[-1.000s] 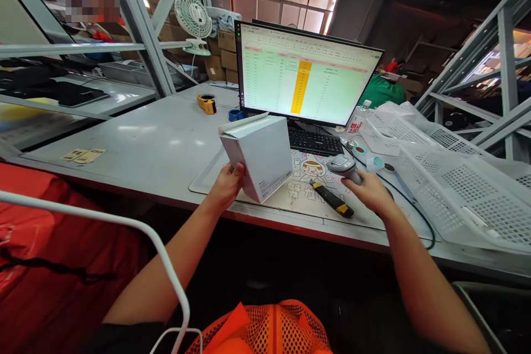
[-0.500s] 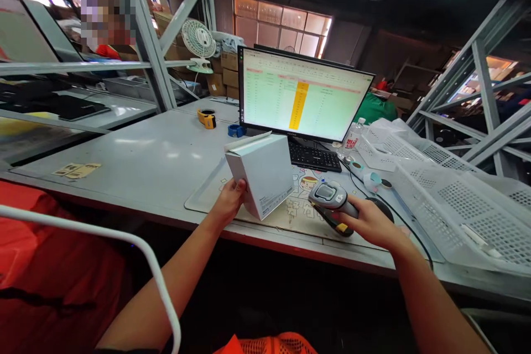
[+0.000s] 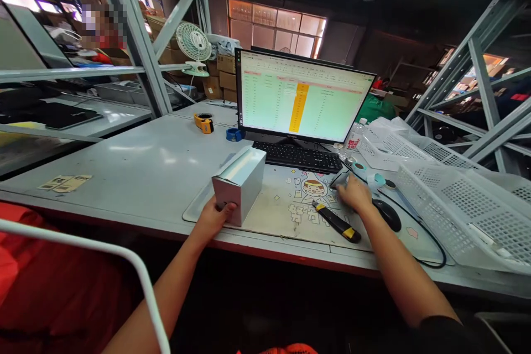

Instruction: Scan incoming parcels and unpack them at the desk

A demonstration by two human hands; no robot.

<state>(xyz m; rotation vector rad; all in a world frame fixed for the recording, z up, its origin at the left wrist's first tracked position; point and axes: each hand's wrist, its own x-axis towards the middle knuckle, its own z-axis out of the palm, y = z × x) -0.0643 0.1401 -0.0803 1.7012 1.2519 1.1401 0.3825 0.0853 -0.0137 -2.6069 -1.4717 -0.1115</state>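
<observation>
My left hand (image 3: pixel 213 217) grips the near lower corner of a white box (image 3: pixel 251 191), thumb on its end face. The box stands tilted at the left part of the desk mat (image 3: pixel 276 215), its top flap slightly raised. My right hand (image 3: pixel 355 193) is closed around a barcode scanner (image 3: pixel 339 179) low over the mat, at the right end of the black keyboard (image 3: pixel 298 157). Most of the scanner is hidden behind the fingers. A black and yellow utility knife (image 3: pixel 337 222) lies on the mat just left of my right forearm.
Behind the keyboard stands a monitor (image 3: pixel 265 99) showing a spreadsheet. A black mouse (image 3: pixel 388 215) and white perforated baskets (image 3: pixel 448 199) sit at the right. Yellow tape measure (image 3: pixel 204 123) and a blue ring-shaped item (image 3: pixel 234 134) lie farther back. A person appears beyond the left frame.
The box has moved left and down to the mat and turned, its top now showing. My right hand carried the scanner away from the box, up towards the keyboard's right end, uncovering knife and mouse.
</observation>
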